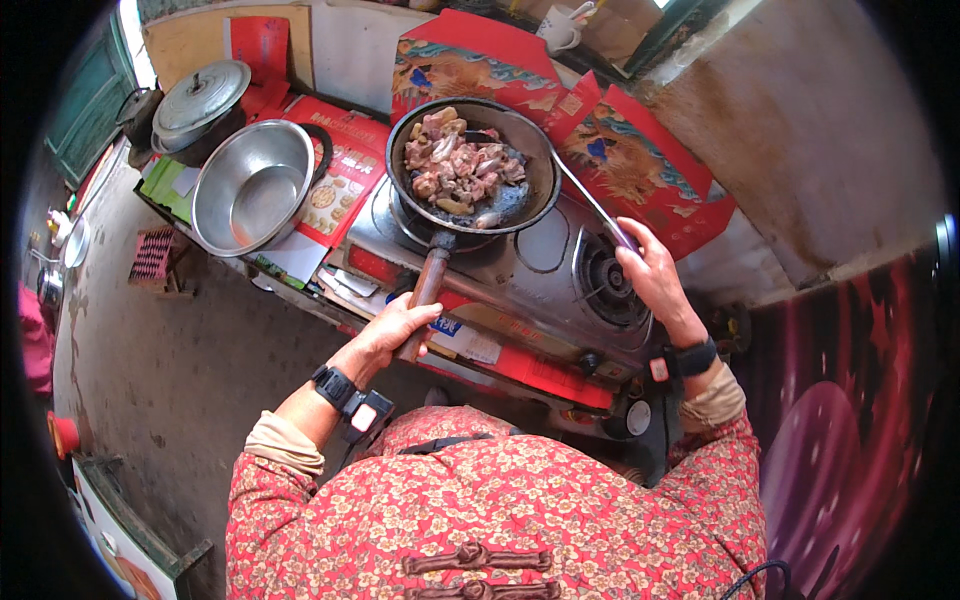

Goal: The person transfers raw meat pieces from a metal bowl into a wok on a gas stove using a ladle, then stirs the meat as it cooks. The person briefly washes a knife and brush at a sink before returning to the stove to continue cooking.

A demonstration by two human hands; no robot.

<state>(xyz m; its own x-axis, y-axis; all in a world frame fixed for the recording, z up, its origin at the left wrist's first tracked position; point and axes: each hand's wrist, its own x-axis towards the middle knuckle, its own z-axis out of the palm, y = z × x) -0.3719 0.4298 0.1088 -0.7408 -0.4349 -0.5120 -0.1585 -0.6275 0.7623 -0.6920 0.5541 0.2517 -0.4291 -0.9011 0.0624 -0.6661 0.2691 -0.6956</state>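
A dark frying pan (546, 202) rests over the left burner of a two-burner gas stove (517, 277). Chopped pieces of meat (457, 161) lie heaped in its left and middle part, with a few by the near rim. My left hand (397, 326) is closed around the pan's wooden handle (430, 281). My right hand (652, 270) grips the purple handle of a metal cooking utensil (585, 187), whose shaft slants over the pan's right rim. The utensil's head is mostly hidden among the meat, so its kind cannot be told.
Left of the stove stands a metal basin (262, 187), its bottom bare. Beyond it is a lidded metal pot (199, 101). Red printed cardboard (637, 169) lines the wall behind the stove. The right burner (611, 277) carries nothing. A white mug (559, 30) stands at the back.
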